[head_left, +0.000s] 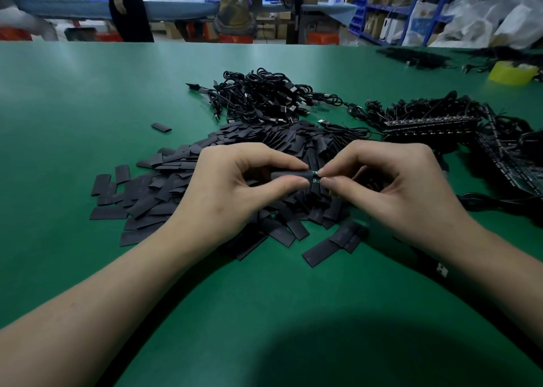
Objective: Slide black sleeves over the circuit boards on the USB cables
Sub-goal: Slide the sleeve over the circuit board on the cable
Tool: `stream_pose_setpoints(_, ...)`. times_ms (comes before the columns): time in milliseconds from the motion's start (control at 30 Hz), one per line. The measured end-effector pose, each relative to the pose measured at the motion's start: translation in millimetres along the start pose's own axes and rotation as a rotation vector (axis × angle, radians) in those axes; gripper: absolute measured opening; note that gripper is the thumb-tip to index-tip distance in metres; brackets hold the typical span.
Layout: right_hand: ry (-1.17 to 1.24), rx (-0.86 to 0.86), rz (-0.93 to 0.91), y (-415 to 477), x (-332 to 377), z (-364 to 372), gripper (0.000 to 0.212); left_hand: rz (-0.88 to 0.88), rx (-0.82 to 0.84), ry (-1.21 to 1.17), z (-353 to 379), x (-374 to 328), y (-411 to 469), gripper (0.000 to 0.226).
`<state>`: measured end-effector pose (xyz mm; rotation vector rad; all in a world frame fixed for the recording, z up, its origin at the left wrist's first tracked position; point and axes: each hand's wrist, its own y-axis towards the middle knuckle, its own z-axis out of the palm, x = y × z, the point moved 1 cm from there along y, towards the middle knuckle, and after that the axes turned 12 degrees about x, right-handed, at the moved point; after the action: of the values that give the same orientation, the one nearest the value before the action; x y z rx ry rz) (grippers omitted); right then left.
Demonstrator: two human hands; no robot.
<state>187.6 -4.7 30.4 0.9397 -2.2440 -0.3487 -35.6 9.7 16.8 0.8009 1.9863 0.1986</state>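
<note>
Two hands over one heap: left hand (235,178) pinches a black sleeve (289,176), right hand (390,181) pinches the circuit board (315,177).

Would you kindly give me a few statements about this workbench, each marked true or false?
1. The left hand pinches a black sleeve. True.
2. The circuit board is wholly hidden inside that sleeve. False: a green sliver of it shows at the sleeve's right end.
3. The right hand is idle and holds nothing. False: its fingertips pinch the exposed end of the circuit board.
4. A heap of USB cables lies beyond the pile of loose sleeves. True.
</note>
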Motion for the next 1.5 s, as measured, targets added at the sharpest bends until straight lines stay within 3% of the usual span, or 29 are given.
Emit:
stream_pose_setpoints(200,-0.088,-0.009,-0.041,-0.1,1.6,0.7,0.005,-0.035,0.007,-0.038,3.7,0.1,-0.2,0.02)
stream_pose_setpoints(633,0.075,0.007,0.049,-1.3,1.5,6.1,0.012,0.032,0.023,0.011,4.1,-2.3,0.9,0.019)
stream_pose_setpoints(800,0.718,0.126,0.256,1.4,-0.6,1.6,0.018,0.106,0.01,0.092,1.9,-4.2,2.0,0.018)
stream_pose_setpoints(933,0.856,0.243,0.316,2.8,-2.5,5.2,0.017,0.109,-0.012,0.111,2.3,-4.2,1.9,0.02)
stream_pose_setpoints(1133,0.89,0.217,0.293,4.4,-1.6,10.0,0.016,0.072,-0.175,0.097,6.2,-5.4,1.4,0.041)
stream_pose_setpoints(1233,0.905,0.159,0.28,4.7,-1.1,14.1,0.012,0.033,-0.25,-0.003,9.0,-5.4,-0.4,0.039)
stream_pose_setpoints(1500,0.837,0.088,0.283,3.1,-1.1,21.1,0.015,-0.025,-0.198,-0.071,9.9,-6.5,-0.4,0.035)
